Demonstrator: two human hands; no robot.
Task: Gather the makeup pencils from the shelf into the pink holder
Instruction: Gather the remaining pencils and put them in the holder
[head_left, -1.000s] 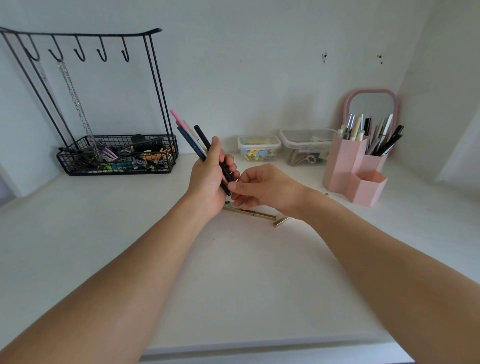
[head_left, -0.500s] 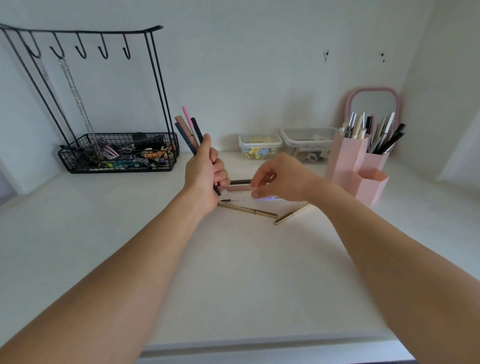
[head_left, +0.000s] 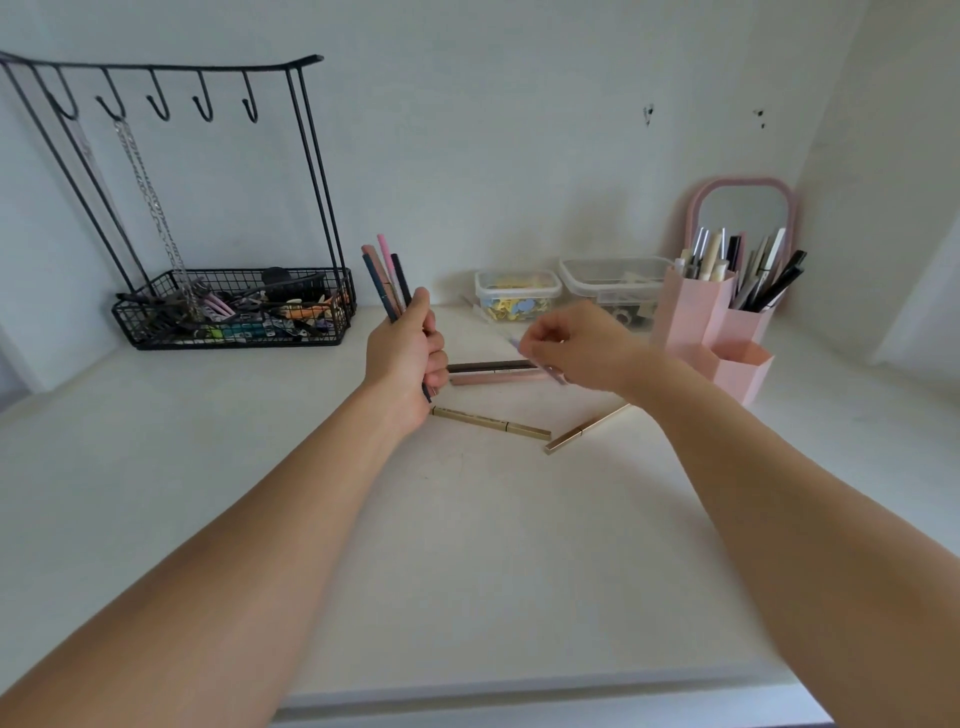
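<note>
My left hand grips a bundle of several makeup pencils, their tips pointing up. My right hand pinches a thin pale lilac pencil lifted just off the shelf. On the white shelf lie a dark brown pencil, a pink pencil and two gold pencils. The pink holder stands at the right, its taller compartments full of pens and pencils and its low front compartment open.
A black wire rack with hooks and a basket of small items stands at the back left. Two clear plastic boxes sit against the back wall. A pink-framed mirror leans behind the holder.
My right hand left the bundle, reached right toward the loose pencils and picked up the thin lilac one. My left hand turned the bundle more upright.
</note>
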